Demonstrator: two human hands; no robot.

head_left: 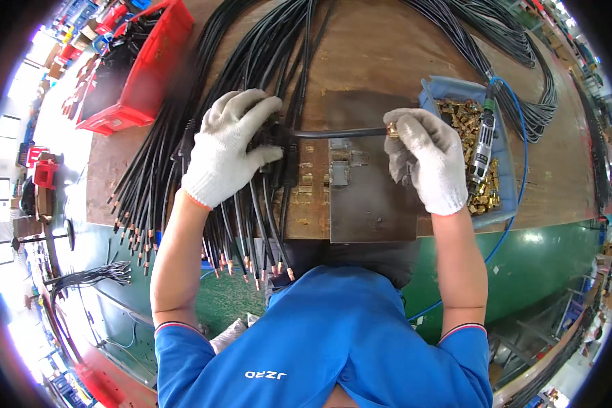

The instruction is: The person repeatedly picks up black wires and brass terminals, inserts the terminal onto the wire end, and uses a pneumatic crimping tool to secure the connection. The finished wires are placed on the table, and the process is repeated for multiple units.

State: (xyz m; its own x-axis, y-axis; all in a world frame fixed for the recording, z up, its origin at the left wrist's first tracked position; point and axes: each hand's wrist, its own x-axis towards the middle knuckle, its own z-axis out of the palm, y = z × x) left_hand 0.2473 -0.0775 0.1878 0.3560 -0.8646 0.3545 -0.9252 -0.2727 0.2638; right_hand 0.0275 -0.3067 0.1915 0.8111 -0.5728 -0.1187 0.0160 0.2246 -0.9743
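My left hand (230, 139), in a white knit glove, curls its fingers and thumb round a black cable (340, 133) over the cable bundle (251, 64). From there the cable runs rightward to my right hand (425, 153), gloved too. That hand pinches a small brass fitting (392, 130) at the cable's right end; how far the cable goes into it is hidden by the fingers. Below my left hand, many cables hang over the table's front edge, their bare copper ends (257, 277) showing.
A blue bin (504, 207) of brass fittings (464, 122) stands at right, a pneumatic tool (483, 143) with a blue hose (524, 136) lying across it. Dark plate (370, 211) on the wooden table (374, 41); red crate (153, 75) at left; coiled cables (496, 41) at far right.
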